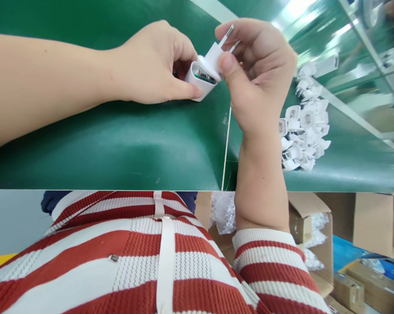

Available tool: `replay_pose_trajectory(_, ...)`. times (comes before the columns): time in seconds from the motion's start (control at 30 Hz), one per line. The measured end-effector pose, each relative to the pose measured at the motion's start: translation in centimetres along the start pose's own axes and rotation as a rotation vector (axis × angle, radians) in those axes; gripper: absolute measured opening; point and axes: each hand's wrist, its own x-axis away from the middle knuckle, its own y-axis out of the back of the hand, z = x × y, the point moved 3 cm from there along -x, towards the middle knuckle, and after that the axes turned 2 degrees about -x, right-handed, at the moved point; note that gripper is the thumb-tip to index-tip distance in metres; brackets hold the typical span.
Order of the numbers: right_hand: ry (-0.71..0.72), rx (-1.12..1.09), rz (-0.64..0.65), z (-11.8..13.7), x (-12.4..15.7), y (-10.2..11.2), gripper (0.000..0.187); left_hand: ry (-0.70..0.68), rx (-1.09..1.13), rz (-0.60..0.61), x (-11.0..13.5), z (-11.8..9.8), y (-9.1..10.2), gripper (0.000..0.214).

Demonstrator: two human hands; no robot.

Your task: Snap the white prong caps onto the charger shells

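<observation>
Between thumb and fingers, my left hand (160, 65) grips a white charger housing (203, 90) just above the green table. The housing's open end faces me and shows a green circuit board and small parts inside. My right hand (255, 65) pinches a white plug cap (213, 59) with two metal pins pointing up and away. The cap is tilted at the far edge of the opening, close against the housing; whether they touch all along that edge I cannot tell.
A heap of white plastic pieces (303, 131) lies on the green table (118, 144) to the right of my right forearm. Below the table edge stand open cardboard boxes (373, 222) with clear plastic bags. A white seam (227, 148) crosses the tabletop.
</observation>
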Motion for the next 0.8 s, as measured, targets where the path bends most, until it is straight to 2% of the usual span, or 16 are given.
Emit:
replay_pose_trajectory(0.3, 0.021, 0.066, 0.019, 0.9, 0.0, -0.3, 0.019, 0.024, 0.022, 0.010, 0.0, -0.2, 0.1, 0.029)
replay_pose_trajectory(0.4, -0.010, -0.018, -0.097, 1.0, 0.2, 0.2, 0.015, 0.004, 0.051, 0.009, -0.1, 0.2, -0.1, 0.030)
replay_pose_trajectory(0.47, -0.071, -0.076, -0.178, 0.8, 0.3, 0.8, 0.011, -0.019, 0.099, 0.009, -0.1, 0.4, -0.2, 0.028)
replay_pose_trajectory(0.53, -0.154, -0.108, -0.205, 0.4, 0.5, 1.3, 0.012, -0.032, 0.144, 0.012, -0.1, 0.5, -0.3, 0.027)
replay_pose_trajectory(0.67, -0.272, -0.159, -0.157, -0.4, 0.6, 1.6, 0.033, -0.060, 0.160, 0.018, -0.1, 0.6, -0.4, 0.032)
replay_pose_trajectory(0.8, -0.186, -0.115, -0.135, -0.6, 0.3, 1.0, 0.045, -0.073, 0.156, 0.024, -0.1, 0.7, -0.4, 0.033)
